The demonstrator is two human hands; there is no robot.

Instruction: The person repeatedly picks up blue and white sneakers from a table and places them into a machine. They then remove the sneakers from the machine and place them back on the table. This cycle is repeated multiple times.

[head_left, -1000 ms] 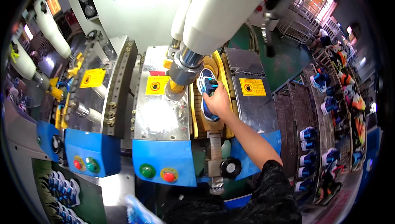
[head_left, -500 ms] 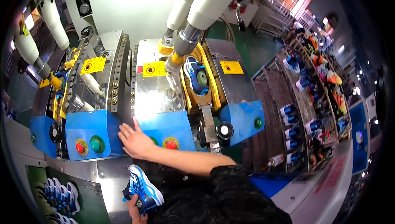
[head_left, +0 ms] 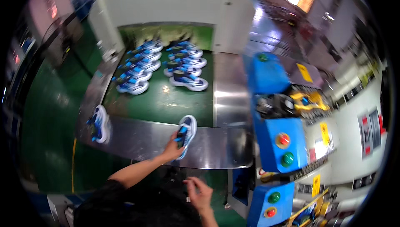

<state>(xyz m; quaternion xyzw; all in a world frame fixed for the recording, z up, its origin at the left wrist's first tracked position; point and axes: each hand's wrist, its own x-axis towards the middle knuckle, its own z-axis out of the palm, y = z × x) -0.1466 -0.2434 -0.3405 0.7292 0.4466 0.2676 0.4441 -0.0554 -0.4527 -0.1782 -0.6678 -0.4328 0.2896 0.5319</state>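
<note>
In my left hand (head_left: pixel 171 148) is a blue and white sneaker (head_left: pixel 186 134), gripped at its collar and standing toe-up over the steel ledge (head_left: pixel 137 137). Whether its sole touches the metal I cannot tell. Lower down, near my body, my right hand (head_left: pixel 200 193) hangs with loosely bent fingers and nothing in it. A matching sneaker (head_left: pixel 99 125) rests at the ledge's left corner. Beyond, two rows of similar sneakers (head_left: pixel 189 80) stand on the green recessed surface (head_left: pixel 154 108).
At the right stands a shoe machine with blue housings (head_left: pixel 266 137), a red button (head_left: pixel 283 140), a green button (head_left: pixel 287 159) and yellow clamp parts (head_left: pixel 310 102). A pale panel (head_left: pixel 166 8) closes off the far side. A floor fan (head_left: pixel 62 39) stands at far left.
My view has swung left from the machine to the sneaker rows. My right hand has come off the machine's front and back toward my body. My left hand has carried the sneaker over the ledge.
</note>
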